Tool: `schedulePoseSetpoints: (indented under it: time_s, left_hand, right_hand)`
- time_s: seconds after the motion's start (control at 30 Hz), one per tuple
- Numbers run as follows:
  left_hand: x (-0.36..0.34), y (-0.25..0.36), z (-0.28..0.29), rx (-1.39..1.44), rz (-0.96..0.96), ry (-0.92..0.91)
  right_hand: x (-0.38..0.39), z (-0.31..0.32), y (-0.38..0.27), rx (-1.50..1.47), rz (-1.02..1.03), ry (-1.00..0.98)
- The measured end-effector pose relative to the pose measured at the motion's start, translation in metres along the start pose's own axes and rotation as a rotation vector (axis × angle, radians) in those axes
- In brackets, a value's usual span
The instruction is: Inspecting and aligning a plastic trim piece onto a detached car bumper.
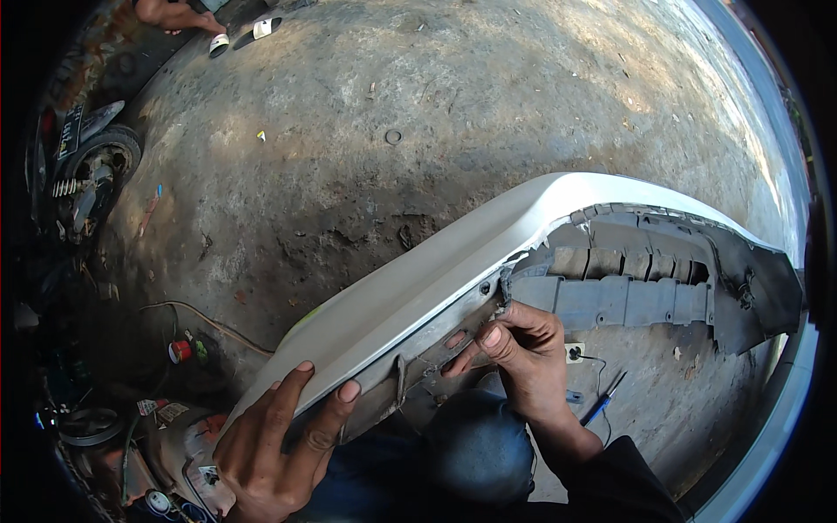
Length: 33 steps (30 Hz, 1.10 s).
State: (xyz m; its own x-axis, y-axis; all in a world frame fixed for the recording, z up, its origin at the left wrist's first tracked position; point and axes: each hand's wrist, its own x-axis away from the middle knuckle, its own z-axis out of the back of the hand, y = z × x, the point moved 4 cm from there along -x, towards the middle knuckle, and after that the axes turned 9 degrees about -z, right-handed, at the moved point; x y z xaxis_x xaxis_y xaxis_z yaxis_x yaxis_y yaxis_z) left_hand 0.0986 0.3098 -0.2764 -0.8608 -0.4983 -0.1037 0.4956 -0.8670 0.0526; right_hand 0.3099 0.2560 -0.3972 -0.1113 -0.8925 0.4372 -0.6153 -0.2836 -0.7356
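Observation:
A white car bumper (436, 253) lies across my lap, its grey inner side facing me. The inner edge is torn and ragged around its middle. My left hand (279, 444) rests on the near left end with its fingers spread, fingertips on the white face and the edge; its thumb is hidden. At the torn part, my right hand (530, 357) is closed on the bumper's inner flange, with the thumb bent in front. A fingertip shows through a slot in the flange. Whether a small piece is also pinched there I cannot tell. Beyond this hand sits a grey slatted inner panel (623, 301).
On the concrete floor (349, 113) to the right lie a blue-handled soldering iron (603, 405) and a socket block (574, 353) with a cord. A compressor (174, 444) stands lower left, near a red-capped can (179, 351). A motorcycle wheel (109, 157) and another person's foot (207, 23) are farther off.

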Motion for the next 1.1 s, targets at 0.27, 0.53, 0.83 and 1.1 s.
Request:
schedulePoseSetpoints:
  time_s: [0.27,0.53,0.83,1.1]
  left_hand:
    - [0.002,-0.001,0.000,0.028,0.014,0.041]
    - [0.004,-0.003,0.000,0.007,0.021,-0.016]
    - [0.008,-0.005,-0.001,-0.027,-0.020,-0.052]
    - [0.010,-0.004,-0.003,-0.050,-0.069,-0.047]
  right_hand:
    - [0.000,-0.007,0.003,-0.057,0.026,0.018]
    - [0.001,-0.017,0.000,-0.055,0.049,-0.034]
    - [-0.003,-0.038,-0.008,-0.012,-0.225,-0.026]
    - [-0.001,-0.040,-0.006,-0.072,-0.224,0.011]
